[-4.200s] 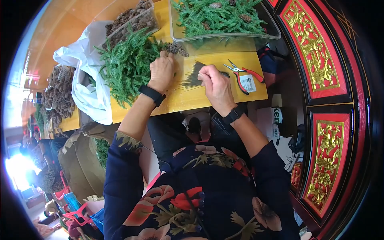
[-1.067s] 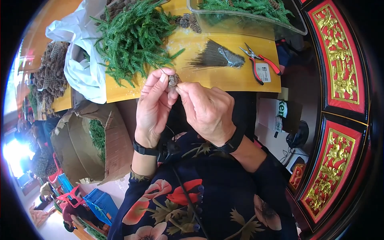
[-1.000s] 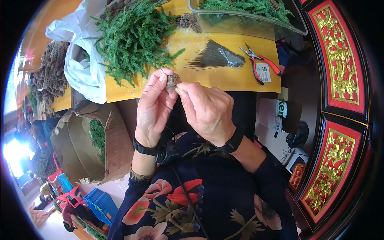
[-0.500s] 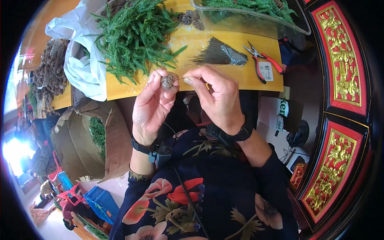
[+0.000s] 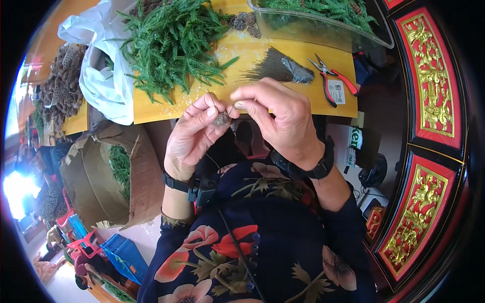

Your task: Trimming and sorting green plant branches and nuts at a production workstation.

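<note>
My left hand (image 5: 194,129) is closed around a small brown pine cone (image 5: 221,119), its thumb and fingers round the cone's sides. Beside it my right hand (image 5: 283,113) pinches a thin dark wire (image 5: 227,104) between thumb and forefinger. That wire runs to the cone; where it meets the cone is partly hidden by my fingers. Both hands are raised just in front of the table's near edge. Past them lies a fanned bundle of dark wires (image 5: 275,66), wrapped in clear plastic at one end. Pliers (image 5: 337,76) with red and black handles rest right of the bundle.
Green artificial fir sprigs (image 5: 172,45) are heaped on the yellow table (image 5: 328,103). Pine cones (image 5: 246,22) and a clear bin (image 5: 303,33) of greenery stand behind. At left are a white plastic bag (image 5: 103,76) and an open cardboard box (image 5: 101,182).
The pine cone has turned and dropped slightly to the right in my left hand. My right hand has come round, its wrist moving right, still pinching the wire.
</note>
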Available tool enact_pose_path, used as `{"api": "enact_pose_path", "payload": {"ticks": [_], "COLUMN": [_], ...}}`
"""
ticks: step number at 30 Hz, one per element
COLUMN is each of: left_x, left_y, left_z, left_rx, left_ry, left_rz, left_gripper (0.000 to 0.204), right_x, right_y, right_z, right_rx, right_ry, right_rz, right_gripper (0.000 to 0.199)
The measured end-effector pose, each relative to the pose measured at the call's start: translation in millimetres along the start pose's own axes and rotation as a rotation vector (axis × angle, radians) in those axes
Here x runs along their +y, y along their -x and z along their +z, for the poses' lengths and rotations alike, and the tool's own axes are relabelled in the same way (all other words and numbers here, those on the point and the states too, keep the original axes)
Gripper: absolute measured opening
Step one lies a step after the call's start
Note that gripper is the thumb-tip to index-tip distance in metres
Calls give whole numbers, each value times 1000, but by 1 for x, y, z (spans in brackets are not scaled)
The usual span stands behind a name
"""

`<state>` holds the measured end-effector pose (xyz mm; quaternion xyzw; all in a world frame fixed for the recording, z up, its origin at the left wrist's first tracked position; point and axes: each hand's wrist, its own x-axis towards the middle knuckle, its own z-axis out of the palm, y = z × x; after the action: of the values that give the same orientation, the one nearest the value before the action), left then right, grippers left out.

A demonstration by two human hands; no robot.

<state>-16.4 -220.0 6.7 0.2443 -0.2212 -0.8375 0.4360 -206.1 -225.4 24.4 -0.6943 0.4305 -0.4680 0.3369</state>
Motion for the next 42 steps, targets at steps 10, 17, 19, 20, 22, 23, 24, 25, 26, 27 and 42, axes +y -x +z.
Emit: {"api": "enact_pose_path", "payload": {"ticks": [10,17,19,20,22,23,24,25,26,27,42], "left_x": [-5,-1,2,4,6,5,4,4,3,3,-5], "left_y": [-3,-2,-1,0,0,0,-1,-1,-3,-5,-11], "left_z": [-3,13,15,16,17,17,17,17,17,18,22], "left_rx": [116,274,241,208,173,172,170,169,169,186,267], "left_ry": [20,-208,-205,-204,-202,-236,-270,-304,-301,-292,-377], "left_rz": [73,98,46,-13,-62,-64,-66,-68,-58,-35,8], "left_gripper": [11,17,15,13,13,14,17,20,20,19,14], "right_x": [12,11,9,8,7,8,8,7,7,6,-5], "right_y": [-5,-11,-11,-10,-10,-10,-10,-10,-10,-9,2], "right_z": [18,22,25,27,28,27,26,26,27,28,17], "right_rx": [-147,-160,-125,-83,-49,-26,-3,21,13,54,131], "right_ry": [-487,-510,-513,-519,-521,-508,-495,-482,-479,-494,206], "right_rz": [349,380,364,353,335,333,331,329,322,328,-87], "right_gripper": [14,8,7,7,7,7,7,7,7,7,7]}}
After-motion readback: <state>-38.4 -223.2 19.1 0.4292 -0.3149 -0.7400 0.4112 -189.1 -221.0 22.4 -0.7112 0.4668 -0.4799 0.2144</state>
